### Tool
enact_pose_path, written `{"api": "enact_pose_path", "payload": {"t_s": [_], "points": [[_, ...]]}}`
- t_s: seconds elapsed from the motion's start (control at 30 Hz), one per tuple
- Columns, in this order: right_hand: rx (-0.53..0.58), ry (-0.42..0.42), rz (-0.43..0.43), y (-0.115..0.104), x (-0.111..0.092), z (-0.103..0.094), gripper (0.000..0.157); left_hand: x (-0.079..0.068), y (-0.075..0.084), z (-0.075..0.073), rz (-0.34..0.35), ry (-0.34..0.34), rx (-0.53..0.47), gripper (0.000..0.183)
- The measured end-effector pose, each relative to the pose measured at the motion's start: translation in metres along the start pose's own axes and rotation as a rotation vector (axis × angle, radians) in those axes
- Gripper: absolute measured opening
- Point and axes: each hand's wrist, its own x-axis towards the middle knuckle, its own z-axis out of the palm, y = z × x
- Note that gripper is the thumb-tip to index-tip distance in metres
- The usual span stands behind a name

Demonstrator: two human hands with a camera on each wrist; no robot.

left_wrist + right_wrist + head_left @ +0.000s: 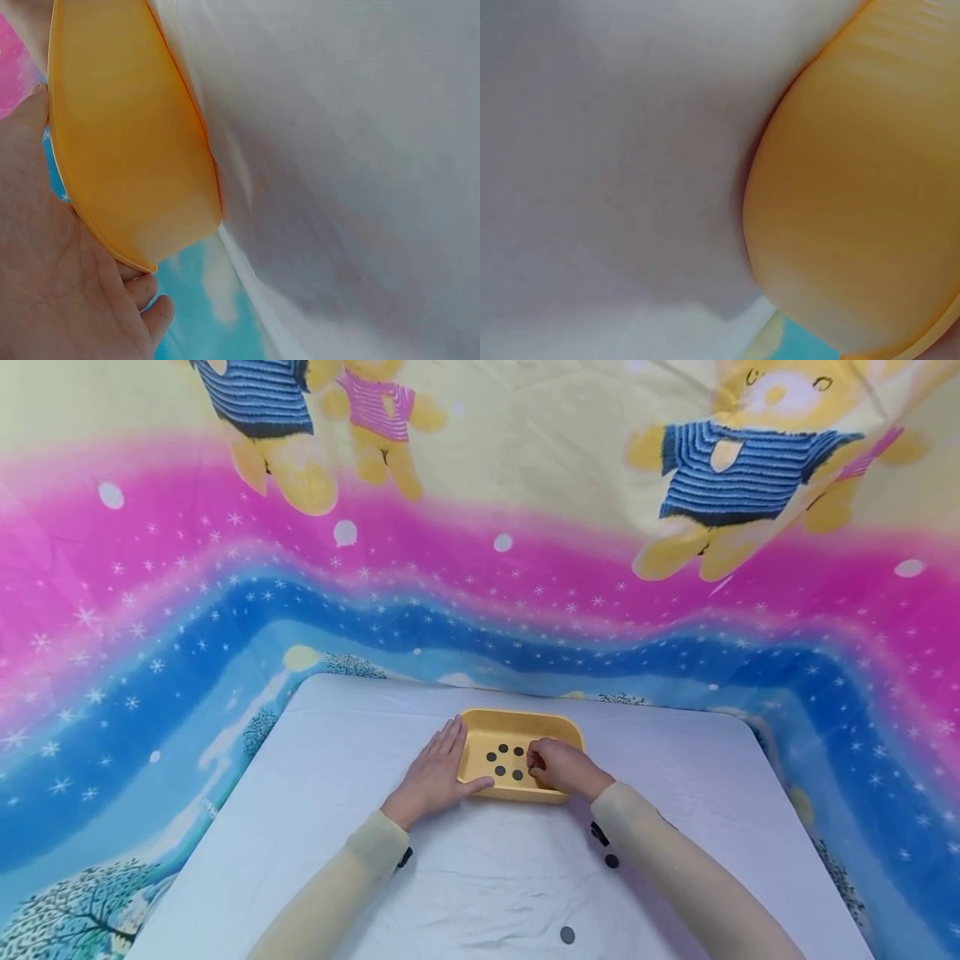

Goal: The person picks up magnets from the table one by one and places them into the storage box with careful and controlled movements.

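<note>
A yellow rectangular tray [483, 727] with raised sides stands near the far edge of the table, with several dark, round, coin-like discs [500, 771] lying flat and apart on its floor. My left hand [435, 777] rests against the tray's left end, fingers straight along the rim and thumb reaching over the near left corner. In the left wrist view that hand lies along the tray's outer wall [135, 135]. Inside the tray's right part, my right hand [566, 767] has curled fingers, pinching a dark disc that they partly hide. The right wrist view shows mostly the tray's outer wall [847, 187].
On the white-covered table [300, 827], one dark disc [612, 861] lies beside the right forearm and a greyer disc [567, 935] lies nearer the front. A printed bear-pattern curtain [480, 585] surrounds the table's back and sides.
</note>
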Motion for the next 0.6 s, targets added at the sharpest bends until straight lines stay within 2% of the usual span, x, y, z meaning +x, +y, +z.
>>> {"api": "enact_pose_path", "payload": {"t_s": [0.33,0.6], "points": [[-0.016,-0.003,0.023,-0.0004,0.0011,0.0004,0.011,0.0011,0.0009,-0.0013,-0.006,-0.009,-0.003,0.121],[0.016,0.068,-0.007,0.0006,-0.0013,0.0026,0.009,0.0004,0.0022,-0.0024,-0.016,-0.025,-0.01,0.121]]}}
